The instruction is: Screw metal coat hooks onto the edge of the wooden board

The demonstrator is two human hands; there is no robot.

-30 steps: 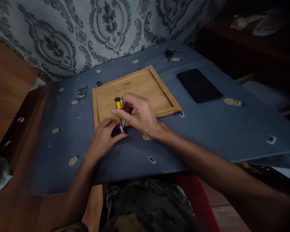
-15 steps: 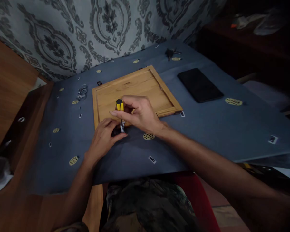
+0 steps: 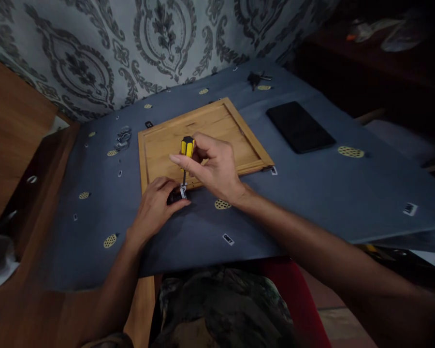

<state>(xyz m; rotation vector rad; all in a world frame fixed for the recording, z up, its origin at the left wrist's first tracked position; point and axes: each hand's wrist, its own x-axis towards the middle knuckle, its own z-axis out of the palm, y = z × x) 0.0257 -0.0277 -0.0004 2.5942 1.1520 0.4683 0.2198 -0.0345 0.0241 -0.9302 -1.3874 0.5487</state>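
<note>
My right hand [image 3: 213, 166] pinches the yellow-and-black screwdriver [image 3: 187, 147] nearly upright, fingers closed on its handle. My left hand [image 3: 159, 203], thumb and fingers slightly parted, steadies the small silver metal fitting [image 3: 183, 192] at the wooden framed panel's [image 3: 203, 130] 7 o'clock edge. Black flat tablet-like slab [image 3: 299, 127] at panel's 2 o'clock.

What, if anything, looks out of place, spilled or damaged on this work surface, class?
Nothing looks clearly damaged or spilled. The wooden panel lies flat, and the right hand holds the screwdriver upright over the metal fitting by the left hand.
</note>
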